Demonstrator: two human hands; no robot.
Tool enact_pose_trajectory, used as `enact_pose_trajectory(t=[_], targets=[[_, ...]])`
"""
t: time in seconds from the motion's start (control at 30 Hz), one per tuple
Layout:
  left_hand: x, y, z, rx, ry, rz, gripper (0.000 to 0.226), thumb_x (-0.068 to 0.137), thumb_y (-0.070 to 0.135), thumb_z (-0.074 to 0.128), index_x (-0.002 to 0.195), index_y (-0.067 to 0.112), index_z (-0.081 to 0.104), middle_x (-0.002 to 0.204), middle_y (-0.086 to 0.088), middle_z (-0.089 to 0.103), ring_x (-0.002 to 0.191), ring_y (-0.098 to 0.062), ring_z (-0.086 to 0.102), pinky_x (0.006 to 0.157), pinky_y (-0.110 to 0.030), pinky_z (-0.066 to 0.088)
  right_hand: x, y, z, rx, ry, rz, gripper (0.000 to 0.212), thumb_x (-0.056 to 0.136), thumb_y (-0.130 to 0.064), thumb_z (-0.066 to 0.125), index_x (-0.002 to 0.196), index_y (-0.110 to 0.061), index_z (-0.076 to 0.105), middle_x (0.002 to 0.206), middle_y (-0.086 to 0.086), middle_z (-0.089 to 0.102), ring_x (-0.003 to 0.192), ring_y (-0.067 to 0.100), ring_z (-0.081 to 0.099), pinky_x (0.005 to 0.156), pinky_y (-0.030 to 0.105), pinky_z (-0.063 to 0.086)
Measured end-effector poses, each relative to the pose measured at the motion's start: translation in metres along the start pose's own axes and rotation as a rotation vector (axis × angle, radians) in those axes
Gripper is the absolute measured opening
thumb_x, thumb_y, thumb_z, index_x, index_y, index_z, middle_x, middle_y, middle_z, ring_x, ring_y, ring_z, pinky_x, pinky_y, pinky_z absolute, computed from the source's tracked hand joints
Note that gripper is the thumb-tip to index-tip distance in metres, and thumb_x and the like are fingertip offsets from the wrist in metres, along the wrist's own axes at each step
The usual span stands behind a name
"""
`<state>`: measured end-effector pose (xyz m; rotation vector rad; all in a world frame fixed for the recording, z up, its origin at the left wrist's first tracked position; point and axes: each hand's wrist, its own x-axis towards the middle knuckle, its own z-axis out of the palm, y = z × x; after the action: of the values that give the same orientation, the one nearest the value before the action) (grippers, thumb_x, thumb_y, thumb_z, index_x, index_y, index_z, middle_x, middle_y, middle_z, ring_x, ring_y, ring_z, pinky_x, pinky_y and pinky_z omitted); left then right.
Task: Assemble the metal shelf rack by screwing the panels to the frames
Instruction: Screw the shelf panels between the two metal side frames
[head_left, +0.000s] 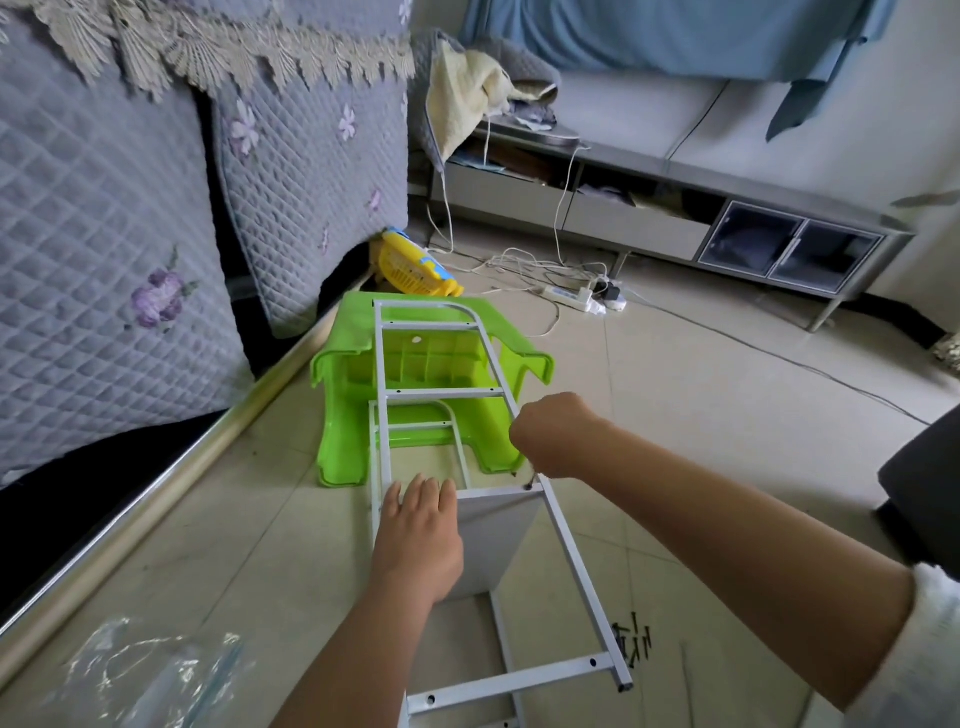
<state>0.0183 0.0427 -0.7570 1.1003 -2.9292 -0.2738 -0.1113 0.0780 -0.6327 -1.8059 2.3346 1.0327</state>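
Nothing to read here, folks. No text, label, brand, number or sign can be made out on anything in view.

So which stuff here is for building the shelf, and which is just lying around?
For the shelf:
white frame
white panel
loose screws
screw being driven by right hand
left hand steadying the panel

Just lying about:
green stool
yellow basket
power strip
plastic bag

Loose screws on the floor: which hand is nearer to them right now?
Right. The right hand is up at the frame rail, beyond the screws and on their side of the rack. The left hand rests on the panel, across the frame from them.
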Motion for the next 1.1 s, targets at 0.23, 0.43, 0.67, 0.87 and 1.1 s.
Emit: enact_pose_trajectory(t=[0.23,0.43,0.67,0.87,1.1], targets=[[-0.001,0.003,0.002,-0.005,-0.001,-0.007,0.055,0.096,0.019,0.030,0.147,0.011,0.011,0.152,-0.004,0.017,0.143,-0.020,0.007,0.116,-0.040,-0.001,0.023,0.016,0.008,0.310,-0.186,0.194,0.026,0.090,-0.008,0.048,0.066,-0.003,0.053,0.041,-0.006,0.057,0.058,0.013,0.057,0.070,0.026,0.045],[-0.003,0.002,0.002,-0.006,-0.010,-0.003,0.055,0.096,0.019,0.030,0.147,0.012,0.011,0.152,-0.003,0.017,0.143,-0.020,0.007,0.116,-0.040,0.000,0.035,0.023,0.010,0.516,-0.402,0.262,0.034,0.096,-0.010,0.041,0.063,-0.005,0.048,0.027,-0.005,0.048,0.046,0.009,0.050,0.060,0.025,0.040],[-0.003,0.001,-0.002,-0.002,-0.024,0.004,0.056,0.097,0.021,0.031,0.147,0.012,0.010,0.153,-0.003,0.015,0.144,-0.020,0.006,0.116,-0.041,0.000,0.005,0.014,0.004,0.248,-0.154,0.059,0.023,0.088,-0.018,0.057,0.101,0.000,0.062,0.089,0.006,0.066,0.087,0.020,0.064,0.075,0.030,0.046],[-0.003,0.001,-0.001,-0.009,-0.021,-0.003,0.056,0.096,0.019,0.031,0.147,0.011,0.011,0.152,-0.004,0.017,0.143,-0.021,0.007,0.116,-0.041,0.000,0.001,0.005,0.000,-0.114,-0.018,-0.114,0.019,0.091,-0.008,0.052,0.107,-0.007,0.062,0.113,0.007,0.059,0.103,0.027,0.060,0.072,0.029,0.043],[-0.004,0.001,0.000,-0.012,-0.008,0.012,0.056,0.096,0.020,0.030,0.148,0.012,0.009,0.153,-0.002,0.014,0.143,-0.019,0.006,0.116,-0.041,-0.002,0.007,0.014,0.006,0.083,-0.161,-0.021,0.013,0.086,-0.006,0.052,0.085,-0.002,0.065,0.065,0.002,0.060,0.068,0.017,0.060,0.058,0.021,0.043]])
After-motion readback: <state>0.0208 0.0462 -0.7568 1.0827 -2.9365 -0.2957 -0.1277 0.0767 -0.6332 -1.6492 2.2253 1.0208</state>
